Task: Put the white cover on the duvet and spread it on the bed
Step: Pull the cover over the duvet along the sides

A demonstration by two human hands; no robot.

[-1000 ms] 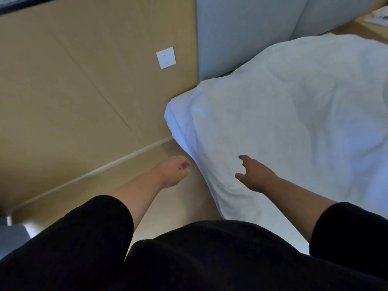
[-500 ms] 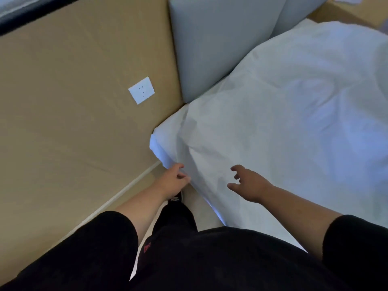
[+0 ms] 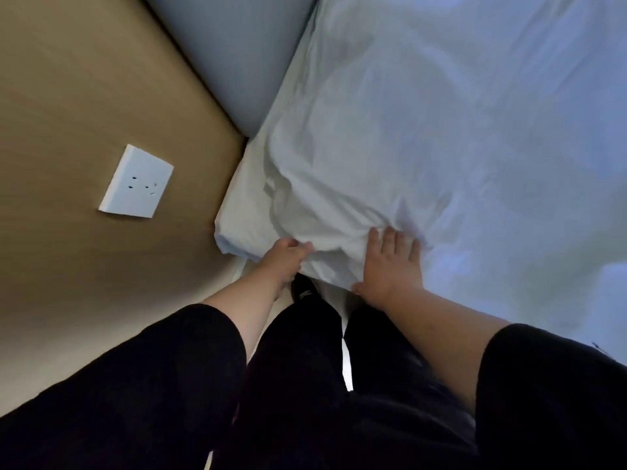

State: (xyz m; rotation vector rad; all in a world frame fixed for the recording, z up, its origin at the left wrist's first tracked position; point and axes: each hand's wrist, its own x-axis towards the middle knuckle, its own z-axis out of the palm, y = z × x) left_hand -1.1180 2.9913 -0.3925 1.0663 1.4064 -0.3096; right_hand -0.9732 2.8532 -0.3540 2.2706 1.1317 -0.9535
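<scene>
A tan wall [image 3: 84,96] with a white socket plate [image 3: 137,182] at 9 o'clock crowds the bed corner; a grey padded headboard [image 3: 237,52] rises at 12 o'clock. The white covered duvet [image 3: 441,137], soft and wrinkled, spreads over the bed toward 2 o'clock. The left hand [image 3: 283,257] pinches its bunched corner; the right hand [image 3: 390,266] presses flat beside it, fingers straight. A black shoe [image 3: 304,289] shows below.

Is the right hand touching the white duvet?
Touching. The head view shows the right hand lying flat on the white duvet, its fingers pressed into bunched fabric near the bed's corner.
</scene>
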